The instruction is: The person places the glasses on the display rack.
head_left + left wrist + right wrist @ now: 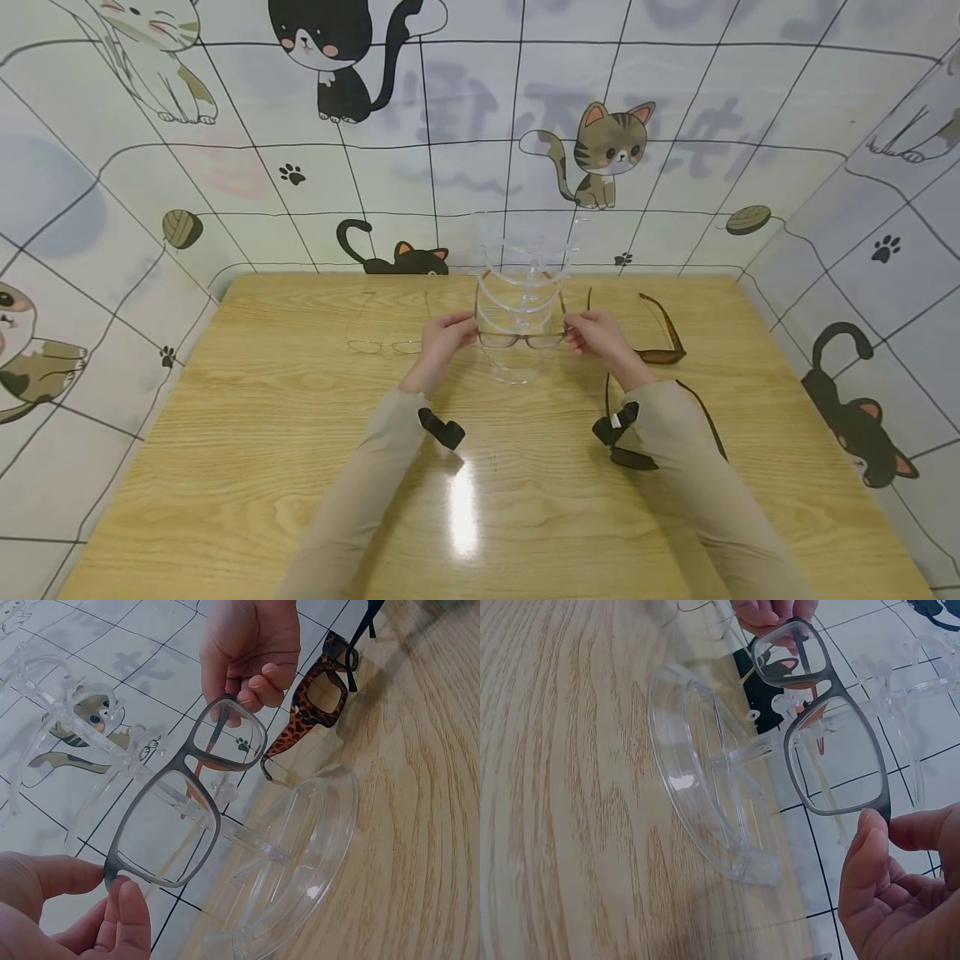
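- While both hands are raised near the far edge of the table (262,458), the grey-framed glasses (180,758) hang between them, lenses toward the person and temples toward the far edge.
- The left hand (447,337) is closed to a pinch, thumb and fingers gripping the left end of the frame where the temple joins.
- The right hand (600,335) pinches the opposite end in the same way, its other fingers curled in.
- The clear display stand (679,780) is upright close to the far edge, a little right of that edge's middle; its curved base is on the wood, its tiers of arms rising behind the lenses. Whether the held frame touches it, I cannot tell.
- The thin wire-rimmed glasses (386,345) lie left of the left hand, in from the far left corner, temples open toward the far edge.
- The tortoiseshell sunglasses (662,356) sit beyond the right forearm, toward the far right corner.
- The black sunglasses (633,458) lie nearer the right edge, partly hidden by the right sleeve (712,483).
- A small black camera is worn at each wrist.
- The cat-patterned backdrop (465,179) rises behind the far edge.
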The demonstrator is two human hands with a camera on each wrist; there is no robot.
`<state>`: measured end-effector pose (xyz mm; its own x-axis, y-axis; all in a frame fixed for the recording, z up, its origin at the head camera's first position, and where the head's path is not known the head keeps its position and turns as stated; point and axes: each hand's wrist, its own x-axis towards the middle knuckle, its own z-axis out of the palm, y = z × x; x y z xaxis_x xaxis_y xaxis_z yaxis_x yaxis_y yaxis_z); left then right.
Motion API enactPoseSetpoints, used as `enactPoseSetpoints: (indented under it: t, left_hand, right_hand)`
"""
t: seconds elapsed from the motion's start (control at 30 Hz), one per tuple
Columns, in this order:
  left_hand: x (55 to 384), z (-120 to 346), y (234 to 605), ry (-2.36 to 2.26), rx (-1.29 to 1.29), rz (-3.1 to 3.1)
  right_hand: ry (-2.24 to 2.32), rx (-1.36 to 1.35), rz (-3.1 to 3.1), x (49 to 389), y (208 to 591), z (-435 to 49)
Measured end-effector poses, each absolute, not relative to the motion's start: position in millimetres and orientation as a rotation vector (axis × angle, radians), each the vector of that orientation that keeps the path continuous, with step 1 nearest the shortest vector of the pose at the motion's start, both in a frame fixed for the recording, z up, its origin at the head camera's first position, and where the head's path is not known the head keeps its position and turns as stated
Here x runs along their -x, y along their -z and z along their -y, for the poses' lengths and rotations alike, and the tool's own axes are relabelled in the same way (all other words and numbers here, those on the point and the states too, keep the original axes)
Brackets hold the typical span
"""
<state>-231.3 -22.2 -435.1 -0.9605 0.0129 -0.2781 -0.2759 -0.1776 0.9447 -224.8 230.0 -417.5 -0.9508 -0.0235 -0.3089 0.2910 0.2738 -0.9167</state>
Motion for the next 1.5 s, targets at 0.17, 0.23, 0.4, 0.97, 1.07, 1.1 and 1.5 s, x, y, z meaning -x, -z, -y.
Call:
enactPoseSetpoints:
  t: [0.17, 0.23, 0.4, 0.97, 1.07, 1.1, 1.5]
  left_hand:
    - [235, 21, 441, -2.273, 0.336, -1.904]
    - [236, 21, 443, -2.273, 0.345, -1.922]
    - [238, 19, 446, -2.257, 0.376, -1.982]
    - [239, 19, 445, -2.214, 0.43, -2.061]
    - [240, 18, 447, -2.199, 0.422, -2.075]
    - [240, 17, 446, -2.193, 0.422, -2.082]
    - [239, 17, 446, -2.16, 0.425, -2.111]
  right_hand:
    - [1.75, -0.184, -2.291, 232, 432, -233]
    - [1.732, -0.186, -2.304, 233, 433, -233]
    - [1.665, -0.242, -2.335, 231, 424, -226]
    - [1.638, -0.259, -2.372, 231, 425, -220]
    - [1.628, -0.27, -2.378, 231, 426, -222]
    - [1.624, -0.271, -2.383, 231, 426, -222]
    - [1.631, -0.244, -2.403, 227, 423, -222]
